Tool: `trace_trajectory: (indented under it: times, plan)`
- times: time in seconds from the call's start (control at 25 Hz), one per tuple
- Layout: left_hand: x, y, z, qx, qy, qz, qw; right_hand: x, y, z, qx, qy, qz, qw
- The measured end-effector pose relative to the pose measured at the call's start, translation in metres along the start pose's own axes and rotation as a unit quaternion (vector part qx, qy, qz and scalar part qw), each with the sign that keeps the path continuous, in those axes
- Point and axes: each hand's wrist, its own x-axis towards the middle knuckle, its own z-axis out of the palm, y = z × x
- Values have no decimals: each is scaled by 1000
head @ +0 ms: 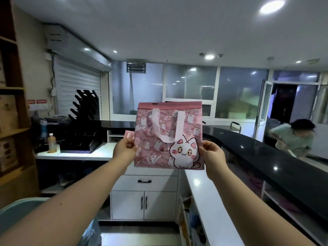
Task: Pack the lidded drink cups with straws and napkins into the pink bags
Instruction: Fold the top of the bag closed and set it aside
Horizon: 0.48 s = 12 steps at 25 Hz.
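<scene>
A flat pink bag [168, 135] with a white cartoon cat and pale handles hangs upright in the air in front of me. My left hand [125, 150] pinches its left edge. My right hand [212, 157] pinches its right edge. Both arms are stretched forward at chest height. A second pink bag corner [129, 134] shows just behind my left hand. No drink cups, straws or napkins are in view.
A white counter [74, 154] on the left carries a black rack [83, 132] and a drink bottle [52, 143]. A black bar top [266, 157] runs along the right above a white worktop [209, 206]. White cabinets [143, 201] stand ahead. A person [294, 137] is at the right.
</scene>
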Motion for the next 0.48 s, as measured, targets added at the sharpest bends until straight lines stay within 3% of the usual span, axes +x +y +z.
trace_trajectory:
  times: [0.16,0.48]
  plan:
    - [92,-44,9,-95,1,-100,990,75,49,40,10,-30,23,999]
    - [297,-70,12,-112,-58,-94,988,254,90,158,-29,-19,-15,999]
